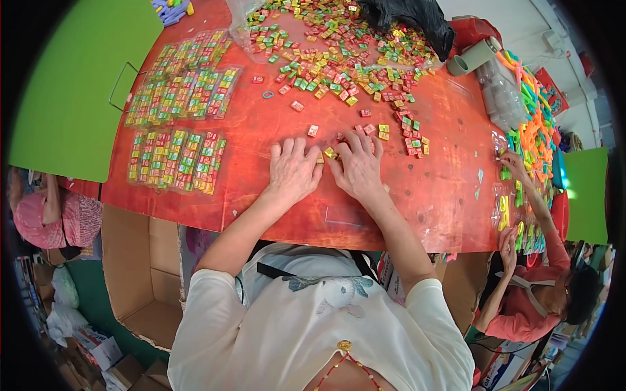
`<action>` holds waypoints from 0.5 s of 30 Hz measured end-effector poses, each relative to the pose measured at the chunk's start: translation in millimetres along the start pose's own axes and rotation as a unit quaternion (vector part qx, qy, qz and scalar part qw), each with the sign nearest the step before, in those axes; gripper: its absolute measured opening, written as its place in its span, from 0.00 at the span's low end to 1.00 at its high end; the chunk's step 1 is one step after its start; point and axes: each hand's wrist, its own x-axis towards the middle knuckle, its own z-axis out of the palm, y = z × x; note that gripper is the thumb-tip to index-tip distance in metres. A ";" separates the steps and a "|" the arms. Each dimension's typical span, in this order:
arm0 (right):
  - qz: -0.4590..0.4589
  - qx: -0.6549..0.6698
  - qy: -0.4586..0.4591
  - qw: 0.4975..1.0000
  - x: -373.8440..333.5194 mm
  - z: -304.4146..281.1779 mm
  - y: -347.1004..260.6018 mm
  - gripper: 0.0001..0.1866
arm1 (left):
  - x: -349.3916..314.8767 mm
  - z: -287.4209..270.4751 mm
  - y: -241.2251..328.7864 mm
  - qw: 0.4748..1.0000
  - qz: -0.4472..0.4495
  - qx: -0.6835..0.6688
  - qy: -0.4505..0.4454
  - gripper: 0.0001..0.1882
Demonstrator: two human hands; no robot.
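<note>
Both my hands are at the middle of the red table (261, 124), close together with fingers bent downward. At the thumb and forefinger of my left hand (293, 172) a bit of a small yellow pack (319, 158) shows; the other fingertips touch the tabletop. My right hand (360, 168) pinches another small yellow pack (330, 152) between thumb and forefinger, while its other fingers curl over small red packs (369, 130). What lies under both palms is hidden. Just beyond my left fingertips is a loose red-and-white pack (313, 131).
A large heap of small red, yellow and green packs (332, 58) spreads across the far side. Filled clear trays (176, 159) stand in rows at left. A black plastic bag (417, 23) lies behind. At right, a co-worker's hands (515, 166) handle pieces beside colourful plastic parts (538, 124).
</note>
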 end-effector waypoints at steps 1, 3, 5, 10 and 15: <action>-0.011 0.018 -0.005 1.000 -2.5 -3.0 -2.2 0.19 | 0.2 -2.0 1.7 1.000 -0.001 0.005 0.014 0.17; 0.003 0.009 -0.001 1.000 -10.5 -9.6 -2.1 0.18 | 2.0 -2.5 5.0 1.000 -0.003 0.009 0.028 0.18; 0.027 -0.008 -0.022 0.999 -15.7 -12.0 4.7 0.18 | 7.0 -1.3 8.5 0.998 0.014 0.007 0.056 0.18; 0.025 -0.015 -0.020 0.999 -17.7 -10.6 18.1 0.18 | 13.1 7.4 12.4 0.998 0.042 0.024 0.037 0.19; 0.002 0.020 -0.012 1.000 -8.8 -9.2 12.6 0.18 | 5.0 5.6 16.3 0.998 0.060 0.004 0.008 0.20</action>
